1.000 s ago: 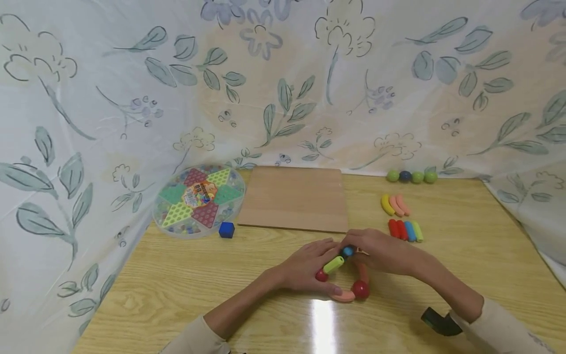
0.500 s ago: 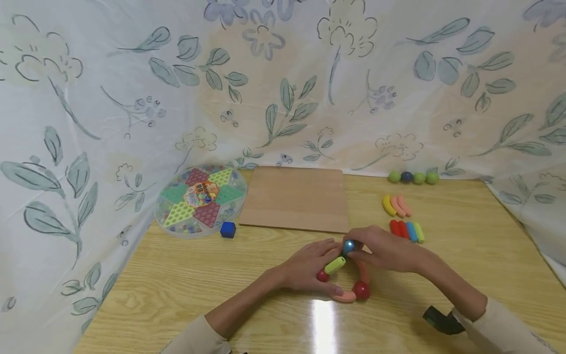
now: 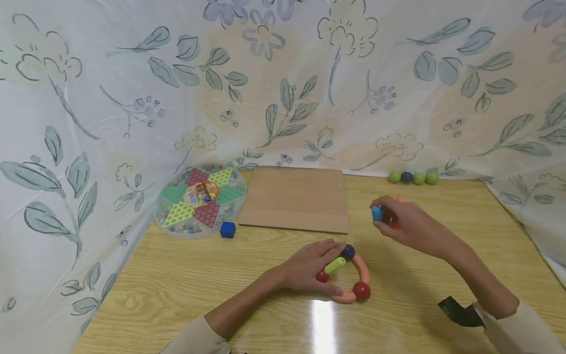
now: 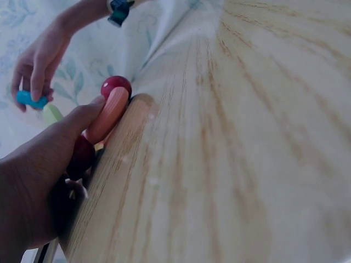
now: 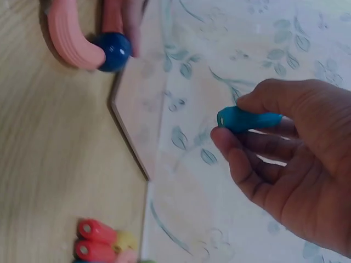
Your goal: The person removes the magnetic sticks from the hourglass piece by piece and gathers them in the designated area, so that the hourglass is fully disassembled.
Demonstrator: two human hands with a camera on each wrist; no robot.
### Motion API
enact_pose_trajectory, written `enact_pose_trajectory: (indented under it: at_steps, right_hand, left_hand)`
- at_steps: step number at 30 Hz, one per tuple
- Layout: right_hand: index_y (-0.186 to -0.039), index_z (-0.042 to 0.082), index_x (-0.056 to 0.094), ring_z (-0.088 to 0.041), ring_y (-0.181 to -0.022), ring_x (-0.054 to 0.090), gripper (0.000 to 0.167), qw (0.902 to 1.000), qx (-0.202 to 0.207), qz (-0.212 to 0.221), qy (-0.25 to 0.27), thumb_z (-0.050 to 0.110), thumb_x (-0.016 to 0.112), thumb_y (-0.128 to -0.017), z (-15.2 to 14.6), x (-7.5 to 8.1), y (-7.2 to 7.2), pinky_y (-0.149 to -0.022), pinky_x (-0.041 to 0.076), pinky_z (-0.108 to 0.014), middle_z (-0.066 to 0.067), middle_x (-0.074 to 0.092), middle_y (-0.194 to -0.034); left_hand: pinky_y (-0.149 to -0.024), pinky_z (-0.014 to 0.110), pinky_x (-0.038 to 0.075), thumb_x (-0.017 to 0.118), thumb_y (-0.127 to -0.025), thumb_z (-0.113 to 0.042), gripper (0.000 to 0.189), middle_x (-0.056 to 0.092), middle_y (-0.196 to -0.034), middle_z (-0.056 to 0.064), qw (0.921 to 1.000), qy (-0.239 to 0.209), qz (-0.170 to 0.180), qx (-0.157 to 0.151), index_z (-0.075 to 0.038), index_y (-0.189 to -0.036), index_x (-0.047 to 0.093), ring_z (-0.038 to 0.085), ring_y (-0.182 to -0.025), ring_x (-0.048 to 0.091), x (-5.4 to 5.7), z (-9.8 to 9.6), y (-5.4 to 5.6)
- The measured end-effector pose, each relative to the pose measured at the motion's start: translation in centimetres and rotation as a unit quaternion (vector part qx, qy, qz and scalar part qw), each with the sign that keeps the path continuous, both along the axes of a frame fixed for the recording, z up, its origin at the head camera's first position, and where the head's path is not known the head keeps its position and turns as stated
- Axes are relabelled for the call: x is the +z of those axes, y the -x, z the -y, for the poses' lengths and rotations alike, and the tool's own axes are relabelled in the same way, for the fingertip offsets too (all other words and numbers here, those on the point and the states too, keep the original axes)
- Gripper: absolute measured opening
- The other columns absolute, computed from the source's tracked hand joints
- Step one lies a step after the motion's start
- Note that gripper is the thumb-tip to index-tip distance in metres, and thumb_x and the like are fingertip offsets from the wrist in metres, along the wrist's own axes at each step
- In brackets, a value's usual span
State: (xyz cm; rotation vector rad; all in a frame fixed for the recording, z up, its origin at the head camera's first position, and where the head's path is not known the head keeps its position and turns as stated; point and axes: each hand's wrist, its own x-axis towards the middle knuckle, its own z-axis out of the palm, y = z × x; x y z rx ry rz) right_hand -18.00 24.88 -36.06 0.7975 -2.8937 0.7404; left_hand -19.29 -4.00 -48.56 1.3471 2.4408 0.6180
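Note:
Low on the table, a ring of magnetic rods and balls joins salmon curved rods (image 3: 363,269), a red ball (image 3: 361,290) and a dark blue ball (image 3: 348,251). A lime rod (image 3: 334,265) slants up from a second red ball (image 3: 322,276) at its left. My left hand (image 3: 305,269) holds this ring, its thumb on the lower curved rod (image 4: 108,115) and fingers reaching towards the blue ball; its palm hides part of the ring. Raised off the table, my right hand (image 3: 413,223) pinches a short blue magnetic rod (image 5: 248,119) between thumb and fingers.
Behind the right hand lie spare rods, red ones (image 5: 96,249) among them, partly hidden. Several balls (image 3: 418,177) line the back edge. A wooden board (image 3: 294,199), a round Chinese checkers board (image 3: 200,200) and a blue cube (image 3: 227,229) sit at the back and left.
The right hand has lifted the blue rod off the dark blue ball and carried it right and back towards the spare rods. My left hand has stayed on the ring.

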Motion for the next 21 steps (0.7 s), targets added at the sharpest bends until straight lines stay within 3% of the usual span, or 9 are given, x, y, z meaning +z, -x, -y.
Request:
enact_pose_trajectory:
  at_steps: [4,9,16,21]
  right_hand:
    - [-0.131,0.0,0.041,-0.001,-0.066,0.06,0.045,0.9994,-0.036,-0.001,0.002,0.008,0.071,-0.098,-1.5,0.5,0.2,-0.056,0.049,-0.021,0.001,0.07,-0.081]
    - [-0.128,-0.002,0.042,-0.007,-0.062,0.054,0.04,0.9951,-0.092,-0.004,-0.037,0.009,0.069,-0.099,-4.6,0.3,0.8,-0.055,0.045,-0.023,-0.002,0.067,-0.076]
    - [-0.129,-0.013,0.044,-0.017,-0.065,0.057,0.04,0.9809,-0.135,0.118,-0.076,0.007,0.062,-0.1,-9.6,-1.2,1.8,-0.056,0.044,-0.029,-0.011,0.068,-0.08]
    - [-0.122,-0.017,0.048,-0.02,-0.069,0.062,0.037,0.9714,-0.144,0.166,-0.09,0.006,0.064,-0.098,-12.0,-3.2,2.4,-0.059,0.049,-0.034,-0.017,0.068,-0.083]
  left_hand:
    - [-0.133,0.053,0.018,0.056,-0.095,-0.069,0.099,0.014,-0.178,-0.001,1.0,-0.001,0.0,0.0,-0.032,-0.169,0.003,0.02,-0.166,0.011,0.0,0.1,0.0]
    - [-0.133,0.052,0.019,0.056,-0.095,-0.069,0.098,0.015,-0.177,-0.002,1.0,-0.005,-0.003,-0.002,-0.031,-0.169,0.004,0.02,-0.165,0.013,-0.2,0.0,0.1]
    - [-0.132,0.05,0.023,0.057,-0.095,-0.069,0.098,0.02,-0.176,-0.001,0.9999,-0.003,-0.016,-0.006,-0.03,-0.169,0.005,0.022,-0.164,0.02,-0.6,-0.2,0.2]
    - [-0.133,0.05,0.021,0.056,-0.095,-0.07,0.098,0.016,-0.177,-0.001,0.9998,-0.002,-0.019,-0.001,-0.031,-0.169,0.003,0.02,-0.165,0.015,-0.6,-0.1,0.3]
